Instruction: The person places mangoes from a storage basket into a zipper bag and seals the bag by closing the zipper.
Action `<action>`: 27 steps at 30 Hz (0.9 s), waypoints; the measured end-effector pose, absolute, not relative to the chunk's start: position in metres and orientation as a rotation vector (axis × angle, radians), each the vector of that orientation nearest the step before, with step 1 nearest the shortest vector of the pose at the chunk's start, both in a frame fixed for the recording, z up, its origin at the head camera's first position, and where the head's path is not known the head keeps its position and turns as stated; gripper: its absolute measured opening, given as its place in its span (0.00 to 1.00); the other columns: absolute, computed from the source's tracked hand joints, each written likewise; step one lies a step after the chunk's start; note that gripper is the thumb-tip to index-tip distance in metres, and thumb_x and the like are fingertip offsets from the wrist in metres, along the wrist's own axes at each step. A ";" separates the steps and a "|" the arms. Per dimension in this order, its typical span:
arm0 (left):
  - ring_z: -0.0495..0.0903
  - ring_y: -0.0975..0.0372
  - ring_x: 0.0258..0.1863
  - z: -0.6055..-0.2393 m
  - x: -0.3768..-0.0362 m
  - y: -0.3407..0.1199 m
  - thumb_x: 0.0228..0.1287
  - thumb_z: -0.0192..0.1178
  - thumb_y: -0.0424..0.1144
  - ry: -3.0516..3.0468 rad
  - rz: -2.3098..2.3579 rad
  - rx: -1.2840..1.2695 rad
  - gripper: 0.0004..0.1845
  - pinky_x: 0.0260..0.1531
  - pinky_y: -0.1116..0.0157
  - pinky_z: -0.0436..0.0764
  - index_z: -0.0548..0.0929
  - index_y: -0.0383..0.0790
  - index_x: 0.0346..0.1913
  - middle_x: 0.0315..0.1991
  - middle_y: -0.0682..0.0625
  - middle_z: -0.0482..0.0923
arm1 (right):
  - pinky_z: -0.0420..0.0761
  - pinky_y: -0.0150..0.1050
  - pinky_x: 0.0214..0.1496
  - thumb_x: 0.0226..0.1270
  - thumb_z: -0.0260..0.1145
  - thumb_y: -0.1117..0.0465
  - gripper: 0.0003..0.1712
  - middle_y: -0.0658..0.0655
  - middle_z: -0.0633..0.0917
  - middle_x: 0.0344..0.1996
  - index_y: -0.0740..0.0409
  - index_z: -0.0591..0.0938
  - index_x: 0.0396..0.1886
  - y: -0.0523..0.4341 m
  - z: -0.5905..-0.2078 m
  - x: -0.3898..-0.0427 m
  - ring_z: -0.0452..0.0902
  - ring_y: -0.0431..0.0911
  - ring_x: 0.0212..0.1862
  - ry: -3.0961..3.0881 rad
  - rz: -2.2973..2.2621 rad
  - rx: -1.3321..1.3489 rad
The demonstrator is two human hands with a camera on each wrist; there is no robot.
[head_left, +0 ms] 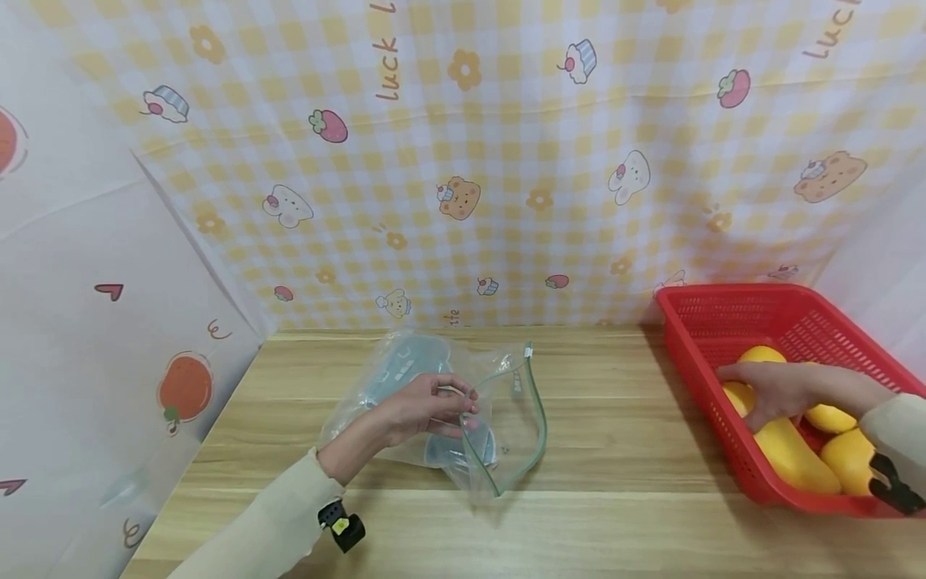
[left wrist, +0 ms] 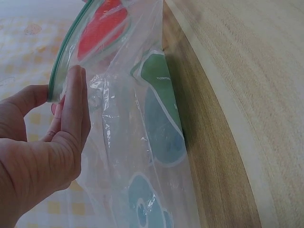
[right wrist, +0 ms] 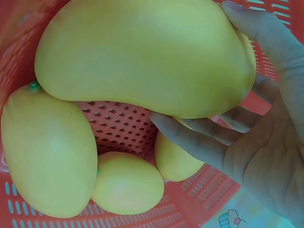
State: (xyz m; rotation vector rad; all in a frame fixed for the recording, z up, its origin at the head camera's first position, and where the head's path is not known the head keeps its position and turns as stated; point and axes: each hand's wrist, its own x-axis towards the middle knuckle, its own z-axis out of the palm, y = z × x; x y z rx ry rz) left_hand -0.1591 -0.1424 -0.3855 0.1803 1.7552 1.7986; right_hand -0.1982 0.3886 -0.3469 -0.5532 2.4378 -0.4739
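I see my left hand (head_left: 423,406) pinching the green-zippered rim of a clear plastic zip bag printed with blue and green shapes (head_left: 499,426), thumb and fingers (left wrist: 73,109) clamped on the edge so the mouth stands open toward the right. The bag lies on the light wooden tabletop (head_left: 593,418), left of centre, its far end flat on the wood.

My right hand (head_left: 770,390) is in the red perforated plastic basket (head_left: 731,318) at the right edge of the tabletop. Its grip curls around a large smooth yellow mango (right wrist: 142,57), fingers (right wrist: 199,137) under the fruit and thumb over its end. Three more yellow mangoes (right wrist: 47,152) lie in the basket beside it, touching one another.

Behind the tabletop hangs a yellow checked cloth with cartoon bears and strawberries (head_left: 463,161).
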 end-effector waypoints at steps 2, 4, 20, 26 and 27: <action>0.87 0.51 0.44 -0.385 -0.159 -0.142 0.72 0.61 0.31 1.753 1.801 0.173 0.12 0.44 0.55 0.87 0.78 0.28 0.53 0.45 0.39 0.85 | 0.85 0.45 0.37 0.46 0.85 0.52 0.57 0.66 0.73 0.54 0.76 0.66 0.68 0.389 -0.346 -0.199 0.68 0.64 0.52 2.454 -0.450 -0.596; 0.87 0.51 0.44 -0.385 -0.159 -0.142 0.72 0.61 0.31 1.756 1.797 0.176 0.12 0.44 0.55 0.87 0.78 0.29 0.53 0.45 0.39 0.85 | 0.83 0.50 0.44 0.46 0.85 0.51 0.55 0.65 0.74 0.54 0.75 0.68 0.67 0.389 -0.346 -0.199 0.69 0.62 0.52 2.470 -0.423 -0.644; 0.87 0.51 0.44 -0.385 -0.157 -0.143 0.72 0.62 0.31 1.761 1.797 0.194 0.13 0.45 0.55 0.87 0.78 0.27 0.54 0.45 0.39 0.85 | 0.79 0.49 0.44 0.46 0.84 0.54 0.49 0.60 0.74 0.52 0.67 0.72 0.66 0.390 -0.337 -0.196 0.69 0.60 0.52 2.499 -0.398 -0.675; 0.86 0.51 0.44 -0.385 -0.157 -0.143 0.72 0.61 0.31 1.758 1.804 0.196 0.14 0.45 0.55 0.87 0.77 0.27 0.55 0.46 0.38 0.84 | 0.79 0.53 0.45 0.47 0.84 0.51 0.42 0.55 0.76 0.52 0.56 0.77 0.62 0.392 -0.333 -0.197 0.70 0.59 0.53 2.535 -0.420 -0.776; 0.86 0.51 0.44 -0.385 -0.157 -0.143 0.72 0.61 0.31 1.758 1.805 0.199 0.14 0.44 0.55 0.87 0.77 0.26 0.55 0.46 0.38 0.84 | 0.79 0.52 0.45 0.47 0.84 0.50 0.42 0.55 0.76 0.52 0.55 0.77 0.62 0.393 -0.332 -0.196 0.70 0.59 0.53 2.543 -0.425 -0.785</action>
